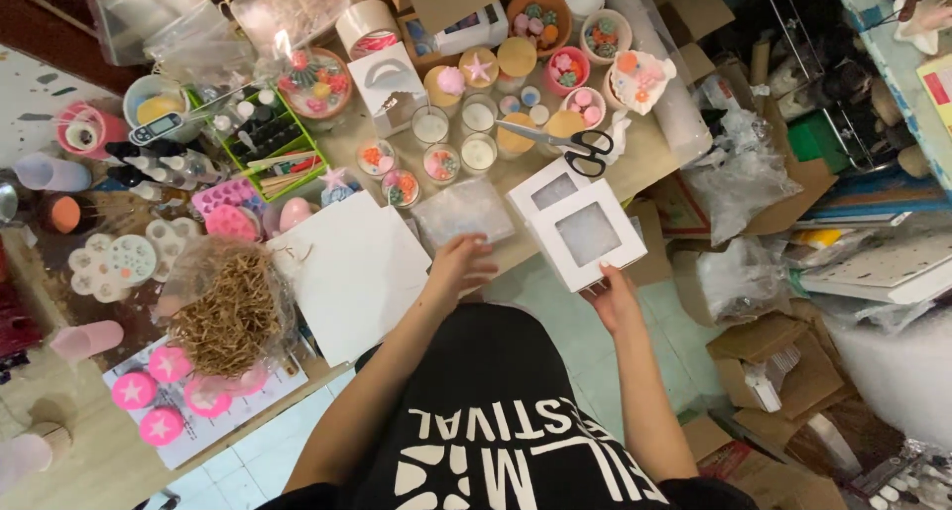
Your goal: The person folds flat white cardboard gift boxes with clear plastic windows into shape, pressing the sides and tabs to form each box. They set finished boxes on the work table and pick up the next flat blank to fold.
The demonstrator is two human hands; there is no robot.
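Observation:
My right hand grips the near edge of a white square box with a clear window lid at the table's edge. A second white window box lies just behind it. My left hand rests with fingers spread on the table edge, touching a clear plastic packet. Flat white card sheets lie to the left of that hand.
Black-handled scissors lie beyond the boxes among several small candle jars and bowls of coloured wax shapes. A bag of brown paper shreds, pink star lids, a green organiser sit left. Cardboard boxes and plastic wrap crowd the floor at right.

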